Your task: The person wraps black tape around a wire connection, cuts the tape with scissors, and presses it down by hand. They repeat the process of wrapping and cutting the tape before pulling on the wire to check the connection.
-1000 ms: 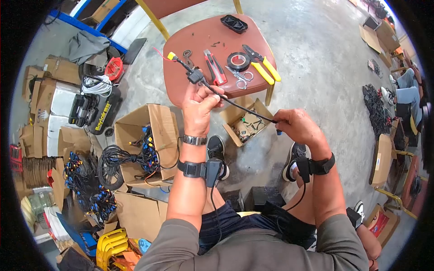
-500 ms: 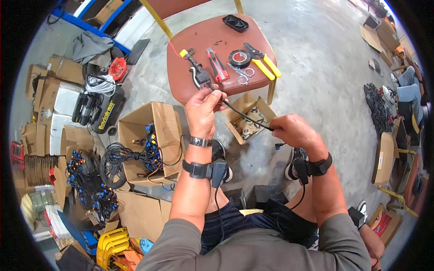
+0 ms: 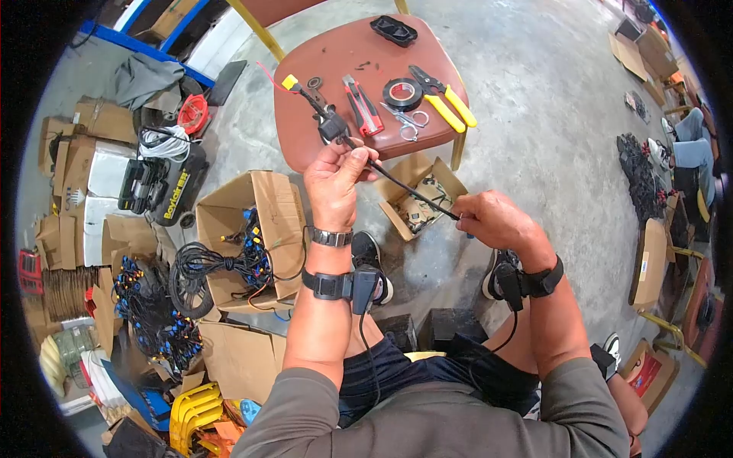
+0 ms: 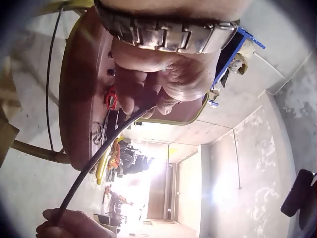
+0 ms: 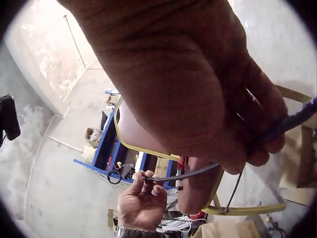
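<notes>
A black cable (image 3: 412,192) runs taut between both hands in the head view. My left hand (image 3: 336,179) pinches it just below a black block-shaped module (image 3: 330,127), beyond which extend a yellow connector (image 3: 290,82) and a thin red wire. My right hand (image 3: 496,220) pinches the cable's lower right part with thumb and fingers. In the left wrist view the cable (image 4: 94,157) curves from the left hand (image 4: 153,82) down to the right fingertips. In the right wrist view the right hand (image 5: 198,99) grips the cable, its fingers in shadow.
The brown chair seat (image 3: 305,57) holds a red cutter (image 3: 363,107), black tape (image 3: 402,93), scissors (image 3: 410,126) and yellow-handled pliers (image 3: 450,107). Below stands a small carton (image 3: 397,221); a larger carton (image 3: 279,206) with cables is at left. An air compressor (image 3: 183,183) lies beyond.
Both hands keep hold of the cable. The module and yellow connector dipped toward the seat, then shifted back up and left. The blue cable end below the right hand has swung and is now barely visible.
</notes>
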`<state>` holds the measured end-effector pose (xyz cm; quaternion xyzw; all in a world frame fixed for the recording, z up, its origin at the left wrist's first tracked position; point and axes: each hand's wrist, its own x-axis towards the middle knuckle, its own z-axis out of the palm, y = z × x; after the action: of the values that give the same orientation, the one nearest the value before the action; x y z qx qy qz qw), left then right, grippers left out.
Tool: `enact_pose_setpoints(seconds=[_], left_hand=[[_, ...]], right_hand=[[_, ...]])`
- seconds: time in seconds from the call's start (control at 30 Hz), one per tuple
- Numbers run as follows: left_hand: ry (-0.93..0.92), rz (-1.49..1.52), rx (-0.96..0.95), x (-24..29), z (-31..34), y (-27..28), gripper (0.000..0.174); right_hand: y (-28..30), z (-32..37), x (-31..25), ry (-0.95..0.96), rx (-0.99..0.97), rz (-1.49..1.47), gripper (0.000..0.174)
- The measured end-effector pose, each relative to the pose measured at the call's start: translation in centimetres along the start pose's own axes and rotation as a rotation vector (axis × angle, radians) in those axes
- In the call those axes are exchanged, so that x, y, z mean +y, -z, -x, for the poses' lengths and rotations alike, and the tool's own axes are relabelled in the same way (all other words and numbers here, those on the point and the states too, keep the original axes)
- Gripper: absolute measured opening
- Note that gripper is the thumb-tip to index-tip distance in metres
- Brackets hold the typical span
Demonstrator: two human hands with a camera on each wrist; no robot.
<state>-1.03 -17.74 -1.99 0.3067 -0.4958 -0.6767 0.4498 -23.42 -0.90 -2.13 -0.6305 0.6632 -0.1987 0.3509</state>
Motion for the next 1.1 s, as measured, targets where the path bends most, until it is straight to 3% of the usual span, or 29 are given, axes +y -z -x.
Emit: enact_pose_setpoints(seconds=[0.2,0.3,0.43,0.83,1.0,1.1], left_hand=[[-0.053,0.033,0.068,-0.4,-0.4,0.4,0.011],[0.014,0.132,0.059,-0.3,-0.7,0.8,0.016],[0.079,0.206,-0.012,0.2,-0.7,0.7,0.022],[0.019,0.164,-0.103,-0.1,-0.7,0.3,0.042],[-0.041,0.151,-0.063,0.1,-1.0,0.9,0.032],[-0.046,0.239,0.005,0.4,-1.9,3.3,0.033]], right_hand=[[0.7,-0.3,-0.5,-0.003,-0.004,-0.052,0.015],[0.8,-0.4,-0.3,0.026,0.023,-0.116,0.014],[0.9,-0.4,0.3,0.048,0.023,-0.108,0.014],[0.4,-0.9,1.2,0.138,0.057,-0.074,0.014],[1.5,-1.0,1.7,-0.012,-0.105,-0.111,0.016],[1.6,-0.5,2.4,-0.063,-0.065,-0.174,0.015]])
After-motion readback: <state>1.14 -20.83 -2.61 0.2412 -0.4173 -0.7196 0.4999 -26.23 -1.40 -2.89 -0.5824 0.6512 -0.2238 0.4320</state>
